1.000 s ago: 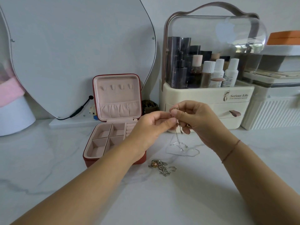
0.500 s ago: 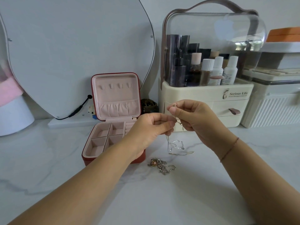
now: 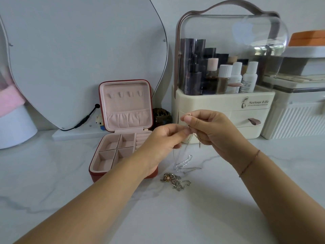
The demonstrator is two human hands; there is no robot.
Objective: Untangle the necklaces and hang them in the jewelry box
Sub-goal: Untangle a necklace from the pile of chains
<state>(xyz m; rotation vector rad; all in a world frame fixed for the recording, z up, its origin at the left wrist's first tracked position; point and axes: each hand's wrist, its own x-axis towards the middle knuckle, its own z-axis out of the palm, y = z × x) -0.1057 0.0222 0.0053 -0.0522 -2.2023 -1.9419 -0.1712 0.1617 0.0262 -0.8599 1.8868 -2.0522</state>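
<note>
I've got my left hand (image 3: 163, 140) and right hand (image 3: 217, 131) up close together above the bench (image 3: 175, 217), both working 1 thin silver necklace (image 3: 183, 162). My left fingers (image 3: 182, 132) are pinched tight on the chain. My right fingers (image 3: 190, 118) are clamped on what looks like its clasp end. The rest drops down and trails in loose loops on the bench, just beside the jewelry box (image 3: 95, 173).

The box stands open, and the 4 hooks (image 3: 125, 94) in its lid are all bare, so nothing is hung yet. In front of the box, a tangled clump (image 3: 173, 181) with a coppery bead sits untouched. I can't tell how many chains are knotted in it.

I'd call this early going: 1 chain seems nearly free of the heap, with 0 hung. Left to do: hook this 1 up, then pick the clump apart and hang each piece.
</note>
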